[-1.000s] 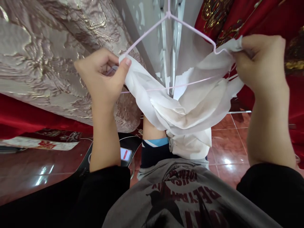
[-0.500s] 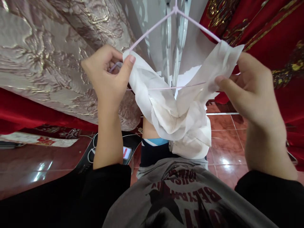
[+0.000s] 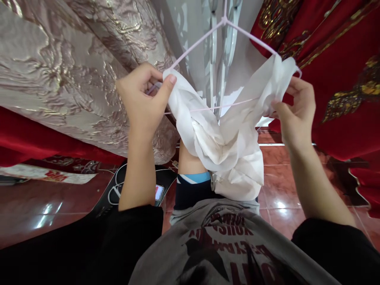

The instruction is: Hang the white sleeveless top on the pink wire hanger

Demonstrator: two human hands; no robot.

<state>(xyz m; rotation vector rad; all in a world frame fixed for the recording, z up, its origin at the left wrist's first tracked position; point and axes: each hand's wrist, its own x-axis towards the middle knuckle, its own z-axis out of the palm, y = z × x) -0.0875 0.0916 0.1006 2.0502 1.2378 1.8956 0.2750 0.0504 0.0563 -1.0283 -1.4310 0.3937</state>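
Note:
A pale pink hanger [image 3: 196,45] hangs in front of me, its two arms sloping down from a central knot. Over those arms is draped a white, ruffled garment [image 3: 213,142], its lower part bunched on my lap. My left hand [image 3: 147,95] pinches the garment's left shoulder edge between thumb and fingers, close to the hanger's left end. On the other side, my right hand [image 3: 297,111] is closed on the garment's right edge. The hanger's right tip pokes out above my right fingers. Its thin lower bar crosses in front of the cloth.
Shiny pinkish embossed fabric [image 3: 74,79] hangs at the left, and red cloth with gold sequins [image 3: 347,79] at the right. Behind the hanger stand grey-white metal bars [image 3: 213,59]. A phone [image 3: 159,192] and a white cable [image 3: 114,194] lie on a black surface at my left.
My right hand has moved inward and slightly down along the right edge, and the hanger's right tip now shows. My left hand and the garment's left shoulder have shifted slightly right.

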